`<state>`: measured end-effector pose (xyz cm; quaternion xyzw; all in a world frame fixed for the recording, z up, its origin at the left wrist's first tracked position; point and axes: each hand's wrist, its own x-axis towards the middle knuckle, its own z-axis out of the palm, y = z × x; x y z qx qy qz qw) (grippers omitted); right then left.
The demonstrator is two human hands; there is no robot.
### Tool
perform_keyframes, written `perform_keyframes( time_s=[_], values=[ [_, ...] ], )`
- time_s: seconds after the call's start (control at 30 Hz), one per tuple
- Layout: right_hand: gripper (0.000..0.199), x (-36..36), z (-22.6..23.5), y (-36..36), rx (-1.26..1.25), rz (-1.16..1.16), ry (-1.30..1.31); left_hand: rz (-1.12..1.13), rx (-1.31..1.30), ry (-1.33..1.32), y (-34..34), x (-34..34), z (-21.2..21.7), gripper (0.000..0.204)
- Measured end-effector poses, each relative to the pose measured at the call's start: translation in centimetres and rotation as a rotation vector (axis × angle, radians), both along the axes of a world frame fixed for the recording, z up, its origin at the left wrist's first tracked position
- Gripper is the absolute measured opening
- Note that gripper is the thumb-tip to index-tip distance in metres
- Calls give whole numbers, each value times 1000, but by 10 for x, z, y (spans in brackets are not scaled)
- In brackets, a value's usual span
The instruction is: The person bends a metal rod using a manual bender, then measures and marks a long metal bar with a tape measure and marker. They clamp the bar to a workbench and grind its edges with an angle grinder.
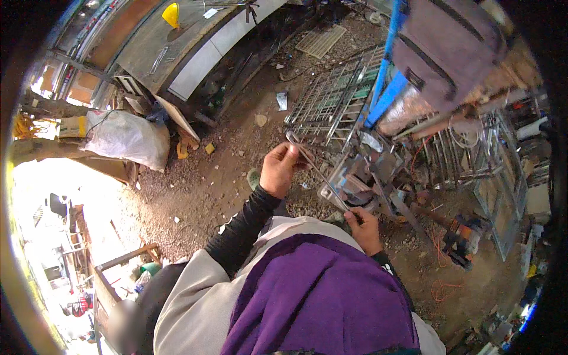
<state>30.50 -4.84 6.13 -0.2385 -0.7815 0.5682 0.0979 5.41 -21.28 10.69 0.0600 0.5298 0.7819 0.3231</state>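
Observation:
A thin metal rod point(319, 173) runs slantwise in front of me, with a small bend or hook at its far left end. My left hand point(278, 170) pinches it near that end, thumb on top. At the near right end, the fingers of my right hand point(365, 229) are closed on the same rod. Just beyond it stands a metal work stand with a clamp-like fixture point(358, 180), partly behind the rod. Whether the rod touches the fixture, I cannot tell.
Welded metal grilles point(331, 106) lie beyond the stand, beside a blue post point(387, 65) and a grey bag point(444, 53). An orange-and-black power tool point(461, 239) and orange cord point(438, 251) are at right. A white sack point(130, 139) and a table point(195, 32) stand left.

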Motion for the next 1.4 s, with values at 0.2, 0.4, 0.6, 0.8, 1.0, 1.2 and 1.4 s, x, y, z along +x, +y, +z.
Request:
perform_keyframes(
  time_s=[0.2, 0.4, 0.6, 0.8, 1.0, 1.2, 1.4],
  values=[
    [23, -173, 34, -48, 43, 122, 2, -175, -440, 450, -70, -67, -1, 20],
    [30, -330, 75, -86, -576, 82, -137, -113, -800, 585, -221, -190, -24, 32],
    [32, -408, 74, -90, -914, 122, -133, 3, -977, 508, -316, -259, 3, 35],
    [37, -439, 51, -82, -702, -35, 24, -290, -1166, 724, -309, -289, -6, 33],
    [45, -498, 64, -79, -430, -125, 73, -321, -754, 534, -259, -313, 3, 28],
    [53, -577, 64, -37, -130, -71, -28, -186, -625, 484, -183, -421, 33, 27],
    [46, -685, 75, 34, 131, 89, -75, -54, -315, 398, -23, -565, 43, 24]
  ],
)
